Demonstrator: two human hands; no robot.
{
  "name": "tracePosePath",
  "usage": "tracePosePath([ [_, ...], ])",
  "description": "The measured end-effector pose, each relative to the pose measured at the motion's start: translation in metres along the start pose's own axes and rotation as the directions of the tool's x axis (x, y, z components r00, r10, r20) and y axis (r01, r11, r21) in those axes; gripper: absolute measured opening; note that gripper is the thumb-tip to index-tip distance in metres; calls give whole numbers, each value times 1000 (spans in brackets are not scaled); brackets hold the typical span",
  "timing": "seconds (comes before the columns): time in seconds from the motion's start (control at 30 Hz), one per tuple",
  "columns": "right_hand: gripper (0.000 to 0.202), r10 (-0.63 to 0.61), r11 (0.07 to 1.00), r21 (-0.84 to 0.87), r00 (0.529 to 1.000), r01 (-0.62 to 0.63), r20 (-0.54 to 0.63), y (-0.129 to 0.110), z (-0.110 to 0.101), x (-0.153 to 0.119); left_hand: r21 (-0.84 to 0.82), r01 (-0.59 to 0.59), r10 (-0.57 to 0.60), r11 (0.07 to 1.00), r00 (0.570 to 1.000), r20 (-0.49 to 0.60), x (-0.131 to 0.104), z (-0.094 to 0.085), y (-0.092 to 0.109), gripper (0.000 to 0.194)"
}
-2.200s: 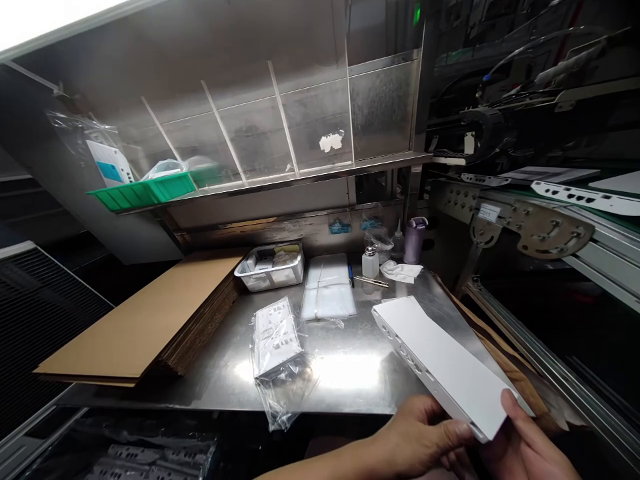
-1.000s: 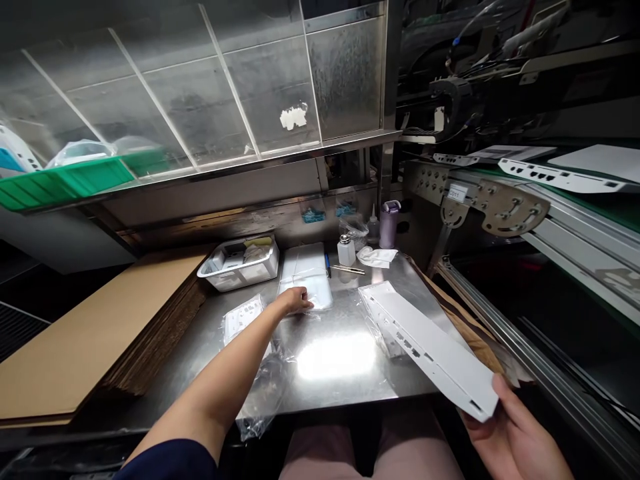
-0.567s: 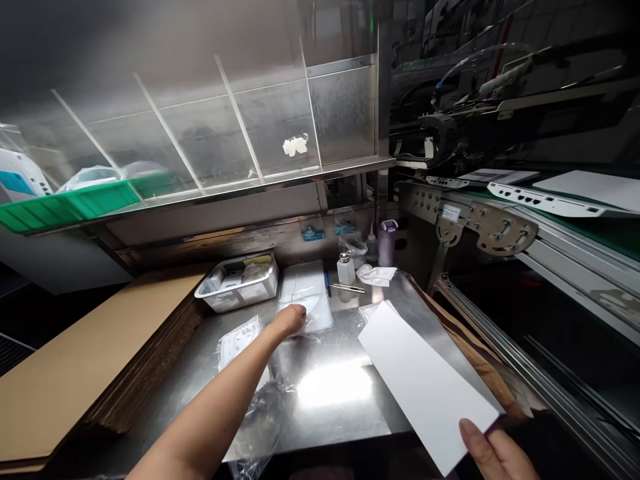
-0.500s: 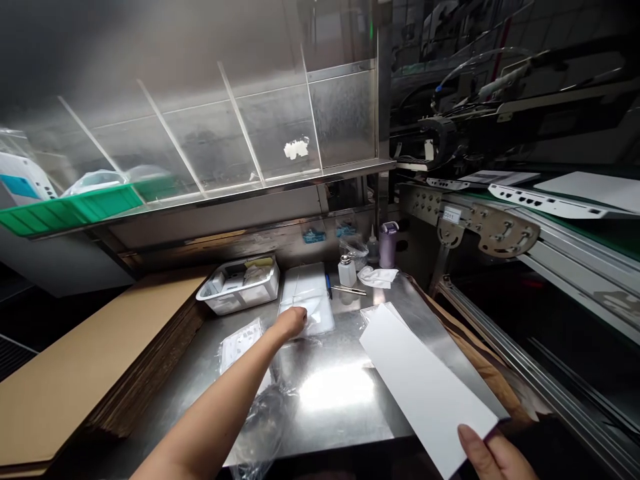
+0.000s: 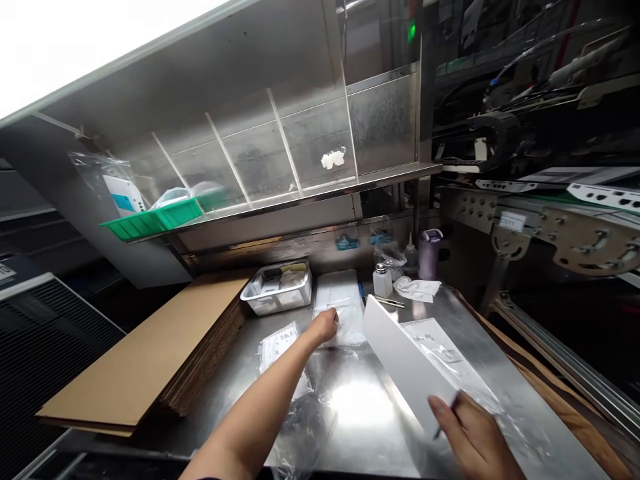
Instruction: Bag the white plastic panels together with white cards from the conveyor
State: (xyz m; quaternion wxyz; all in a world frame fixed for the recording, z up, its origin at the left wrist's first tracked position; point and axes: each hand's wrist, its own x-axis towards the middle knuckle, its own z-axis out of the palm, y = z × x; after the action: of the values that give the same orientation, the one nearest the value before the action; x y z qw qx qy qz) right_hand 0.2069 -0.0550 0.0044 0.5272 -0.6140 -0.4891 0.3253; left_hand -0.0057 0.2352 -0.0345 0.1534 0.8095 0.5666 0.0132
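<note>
My left hand (image 5: 326,325) is closed at the near part of a stack of clear plastic bags (image 5: 345,300) on the steel table; its fingertips seem pinched on the plastic. With my right hand (image 5: 470,427) I grip the near end of a long white panel (image 5: 407,357), thumb on one side and fingers on the other. The panel is tilted up on its edge above the table. Beside it, to the right, lies a flat white piece in clear plastic (image 5: 445,350). Another plastic-wrapped item with small parts (image 5: 278,343) lies left of my left forearm.
A white basket (image 5: 277,307) stands at the back, beside stacked cardboard (image 5: 165,340) on the left. A small bottle (image 5: 383,281), tweezers (image 5: 390,301) and a purple cup (image 5: 429,255) are at the back right. Conveyor framing runs along the right.
The view has turned left. The white panel in my right hand has tipped up onto its edge and shifted left, uncovering the plastic-wrapped piece. My left hand stays at the bags.
</note>
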Motion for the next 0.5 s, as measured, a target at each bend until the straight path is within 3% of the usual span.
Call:
tracePosePath([
  [0.1, 38, -132, 991, -8, 989, 133, 66, 4, 34, 33, -64, -12, 10, 998, 999, -31, 2, 0, -2, 31],
  [0.23, 35, -168, 985, -23, 981, 171, 94, 25, 67, 56, -161, -13, -4, 987, 994, -105, 2, -2, -5, 30],
  [0.37, 34, -159, 986, -46, 985, 162, 65, 43, 75, 55, -257, -4, -40, 966, 985, -167, 5, -5, -12, 29],
  [0.5, 34, -177, 982, -69, 984, 175, -16, 43, 70, 52, -358, 30, -93, 933, 982, -162, 13, -6, -17, 29],
])
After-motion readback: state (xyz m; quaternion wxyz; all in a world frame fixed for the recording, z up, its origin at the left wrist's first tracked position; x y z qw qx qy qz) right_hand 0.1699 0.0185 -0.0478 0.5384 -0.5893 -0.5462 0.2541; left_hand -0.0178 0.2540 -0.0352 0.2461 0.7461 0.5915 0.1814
